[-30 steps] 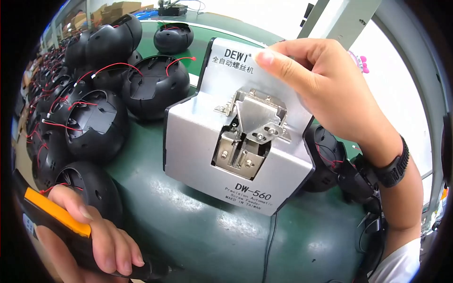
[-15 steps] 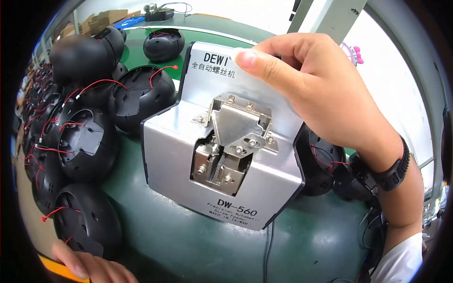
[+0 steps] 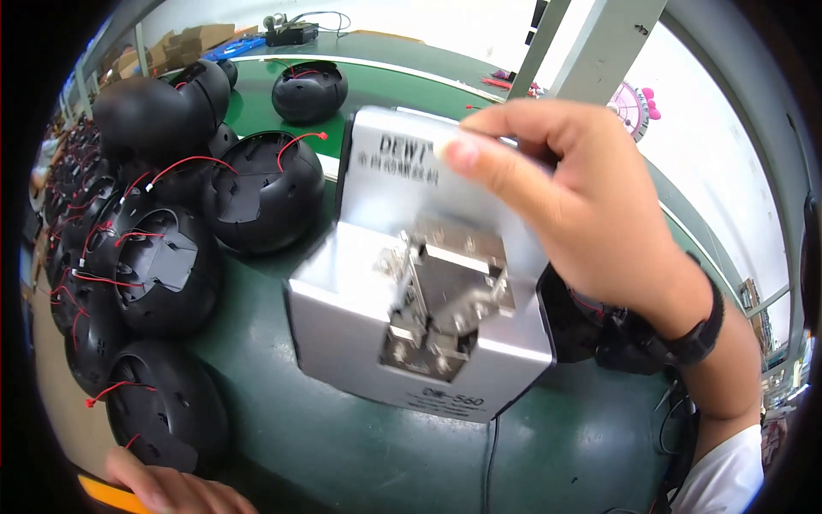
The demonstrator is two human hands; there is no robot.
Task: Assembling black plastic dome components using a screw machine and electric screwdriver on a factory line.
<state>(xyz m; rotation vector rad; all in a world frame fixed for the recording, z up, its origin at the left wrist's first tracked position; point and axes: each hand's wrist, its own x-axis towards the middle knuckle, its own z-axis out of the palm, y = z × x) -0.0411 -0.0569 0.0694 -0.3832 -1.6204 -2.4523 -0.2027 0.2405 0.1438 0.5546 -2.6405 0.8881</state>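
Against the green tabletop [image 3: 385,454] in the head view, we see the silver machine [image 3: 445,283] between black shells [image 3: 265,188], its top pinched by the right hand [image 3: 578,214]; the left hand [image 3: 180,492], partly cut off, closes on an orange-edged tool [image 3: 110,494]. We judge that this one-handed pinch could slip under the machine's weight, or the cable [image 3: 491,463] could snag.

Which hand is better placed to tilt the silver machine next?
Probably the right hand: it grips the silver machine near its top, thumb in front. The left hand sits low, apart from the machine, holding an orange object partly out of frame.
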